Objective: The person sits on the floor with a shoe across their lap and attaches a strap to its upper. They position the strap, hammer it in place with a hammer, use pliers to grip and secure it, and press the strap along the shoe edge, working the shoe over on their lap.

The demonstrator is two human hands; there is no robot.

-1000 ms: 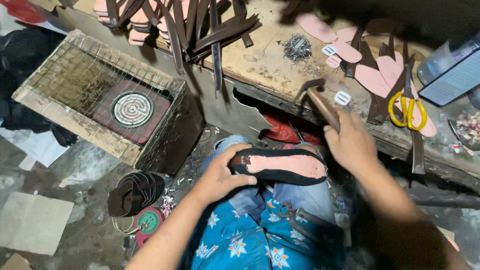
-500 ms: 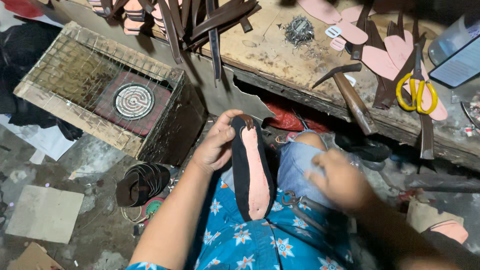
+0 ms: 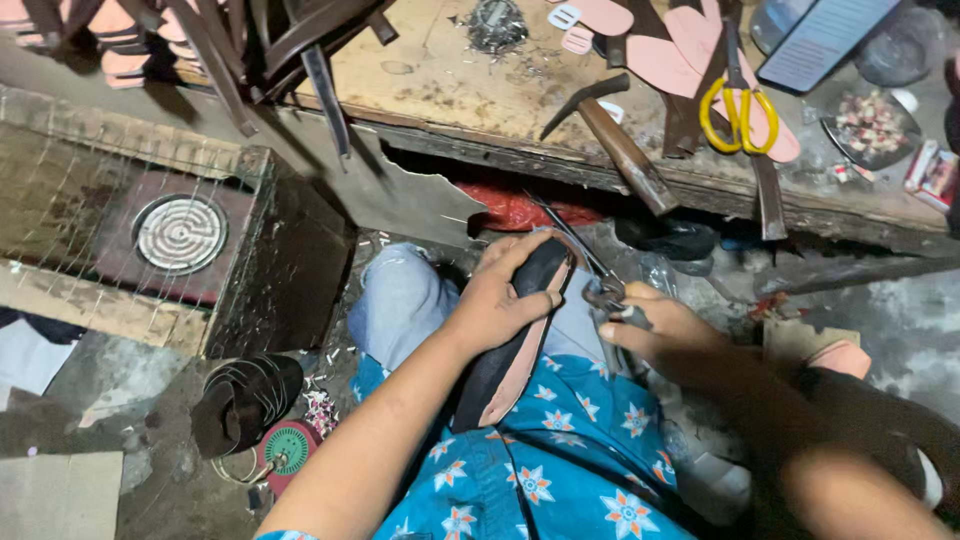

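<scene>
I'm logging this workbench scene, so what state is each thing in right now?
Left hand: gripping the sole.
Sole: held on edge over the lap, pink side facing right.
Right hand: closed on the pliers.
Pliers: tips at the sole's top edge.
Hammer: lying unheld on the bench.
Scissors: lying shut on the bench.
Coil heater: not glowing.
</scene>
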